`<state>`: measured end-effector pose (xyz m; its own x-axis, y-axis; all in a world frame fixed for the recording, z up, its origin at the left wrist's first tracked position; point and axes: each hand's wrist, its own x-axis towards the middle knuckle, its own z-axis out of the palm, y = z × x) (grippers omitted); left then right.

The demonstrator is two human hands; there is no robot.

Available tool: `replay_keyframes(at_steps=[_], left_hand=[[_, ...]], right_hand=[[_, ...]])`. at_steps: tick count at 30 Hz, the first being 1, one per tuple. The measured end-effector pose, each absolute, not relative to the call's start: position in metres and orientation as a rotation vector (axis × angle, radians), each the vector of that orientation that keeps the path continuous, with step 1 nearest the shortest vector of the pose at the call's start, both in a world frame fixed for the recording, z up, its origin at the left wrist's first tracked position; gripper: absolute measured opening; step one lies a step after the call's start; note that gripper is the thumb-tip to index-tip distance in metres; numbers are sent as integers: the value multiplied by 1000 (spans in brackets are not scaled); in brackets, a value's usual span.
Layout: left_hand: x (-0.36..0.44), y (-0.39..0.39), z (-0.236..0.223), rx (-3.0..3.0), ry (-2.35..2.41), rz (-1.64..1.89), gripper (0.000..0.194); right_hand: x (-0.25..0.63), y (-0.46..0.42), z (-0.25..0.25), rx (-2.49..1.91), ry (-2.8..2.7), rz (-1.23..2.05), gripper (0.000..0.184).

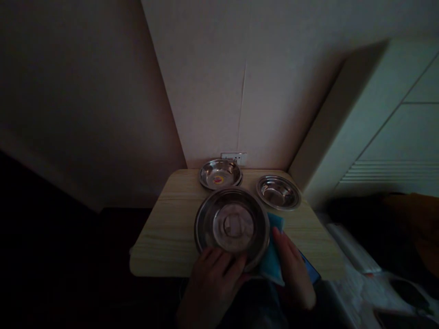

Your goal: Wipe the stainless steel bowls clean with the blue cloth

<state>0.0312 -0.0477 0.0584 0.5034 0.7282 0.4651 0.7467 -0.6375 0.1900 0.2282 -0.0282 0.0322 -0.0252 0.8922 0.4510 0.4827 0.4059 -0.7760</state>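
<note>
A large shiny metal bowl point(235, 219) is at the near edge of the small table, its round face turned up toward me. My left hand point(219, 274) grips its near rim, fingers bent over the edge and thumb low beside it. Along the bowl's right side, a light blue cloth point(272, 260) is in my right hand point(291, 265), which is closed on it with the thumb on top. The right fingers are mostly hidden behind the cloth. Dim light blurs the finer detail.
On the wood-grain table point(164, 233), stacked metal bowls point(220, 173) with a round sticker stand at the back, and another metal bowl point(278, 192) sits back right. A dark phone-like object point(310, 269) lies by my right wrist. Behind is a wall socket point(236, 158); a pale headboard-like panel point(373, 123) rises right.
</note>
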Motion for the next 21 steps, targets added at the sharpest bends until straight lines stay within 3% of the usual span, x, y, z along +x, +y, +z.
replay_keyframes(at_steps=[4, 7, 10, 13, 17, 21], left_hand=[[31, -46, 54, -2670, -1274, -688, 25], [29, -48, 48, -2547, -1294, -736, 21], [24, -55, 41, -2481, -1311, -918, 32], [19, -60, 38, -2269, -1657, -1403, 45], [14, -56, 40, -1653, -2503, -2401, 50], [14, -50, 38, -982, -2524, -3429, 47]], right_hand=[[209, -23, 55, -1406, -1252, 936, 38], [203, -21, 54, -1423, -1155, 1003, 42], [206, -19, 46, -1464, -1082, 1026, 41], [213, -18, 40, -1522, -1066, 963, 42], [222, -19, 41, -1519, -1092, 976, 43], [226, -23, 41, -1417, -1152, 1127, 41]])
